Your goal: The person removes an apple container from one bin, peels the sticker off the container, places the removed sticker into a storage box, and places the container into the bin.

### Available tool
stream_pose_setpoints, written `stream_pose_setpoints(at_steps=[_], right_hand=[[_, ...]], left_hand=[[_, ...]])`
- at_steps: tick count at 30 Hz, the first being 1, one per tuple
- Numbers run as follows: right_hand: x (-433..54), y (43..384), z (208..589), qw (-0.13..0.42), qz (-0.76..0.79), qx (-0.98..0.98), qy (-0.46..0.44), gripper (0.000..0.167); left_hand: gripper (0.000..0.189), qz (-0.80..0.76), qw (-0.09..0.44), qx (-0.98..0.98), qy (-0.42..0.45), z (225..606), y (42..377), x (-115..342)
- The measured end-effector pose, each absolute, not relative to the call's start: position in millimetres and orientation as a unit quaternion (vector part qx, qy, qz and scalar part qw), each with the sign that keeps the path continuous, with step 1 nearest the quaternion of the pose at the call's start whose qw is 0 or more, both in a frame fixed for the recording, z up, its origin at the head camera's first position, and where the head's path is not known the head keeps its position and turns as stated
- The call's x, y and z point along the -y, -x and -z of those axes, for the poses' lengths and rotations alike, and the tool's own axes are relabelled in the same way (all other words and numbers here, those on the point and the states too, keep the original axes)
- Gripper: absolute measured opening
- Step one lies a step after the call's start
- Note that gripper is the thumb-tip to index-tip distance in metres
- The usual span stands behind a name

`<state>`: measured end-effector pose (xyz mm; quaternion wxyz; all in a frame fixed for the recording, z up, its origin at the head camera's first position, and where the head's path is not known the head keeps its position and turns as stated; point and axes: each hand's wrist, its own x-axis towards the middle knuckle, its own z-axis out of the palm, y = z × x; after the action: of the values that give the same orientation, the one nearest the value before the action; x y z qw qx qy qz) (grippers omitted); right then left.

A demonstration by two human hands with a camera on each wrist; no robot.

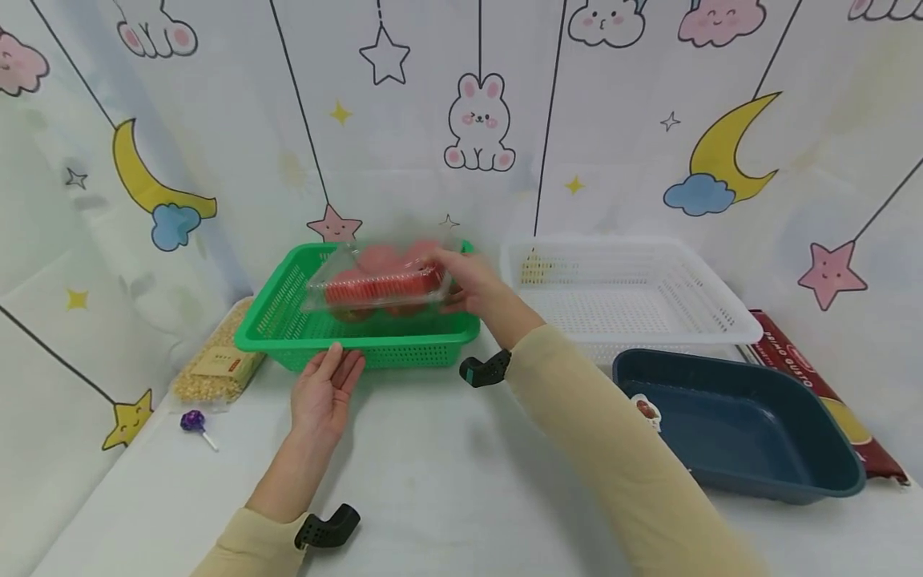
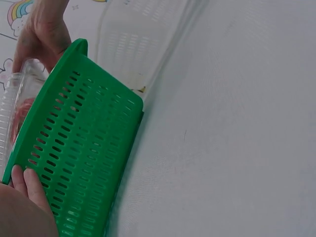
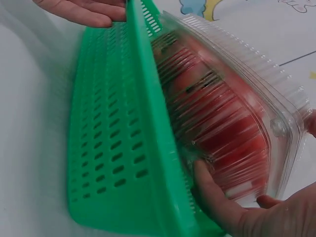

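Observation:
In the head view my right hand grips the right end of a clear plastic box over the green basket. Round red tomatoes show through its ribbed wall in the right wrist view, where the box tilts and my thumb lies along its near side. My left hand touches the basket's front wall just under the rim, fingers fairly straight; the left wrist view shows two fingertips against the slotted side.
A white basket stands right of the green one, with a dark blue tub before it. At far right lies a dark red packet. On the left are a bag of yellow kernels and a purple lollipop.

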<state>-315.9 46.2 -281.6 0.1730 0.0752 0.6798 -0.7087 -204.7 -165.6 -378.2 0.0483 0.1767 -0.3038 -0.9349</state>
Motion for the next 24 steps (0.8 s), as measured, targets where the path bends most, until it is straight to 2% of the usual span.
stream_pose_setpoints(at_steps=[9,17,24], right_hand=[[-26.8,316.1,297.6,0.172,0.691,-0.697,-0.084,0.076],[-21.5,314.5,303.9,0.168,0.687,-0.701,-0.092,0.089],[-23.5,314.9,302.6,0.18,0.678,-0.708,-0.075,0.09]], left_hand=[[0.026,0.934,0.046,0.306,-0.178,380.0,202.7,167.3],[0.02,0.939,0.048,0.291,-0.178,379.9,203.2,166.7],[0.019,0.94,0.046,0.289,-0.173,379.9,202.4,166.5]])
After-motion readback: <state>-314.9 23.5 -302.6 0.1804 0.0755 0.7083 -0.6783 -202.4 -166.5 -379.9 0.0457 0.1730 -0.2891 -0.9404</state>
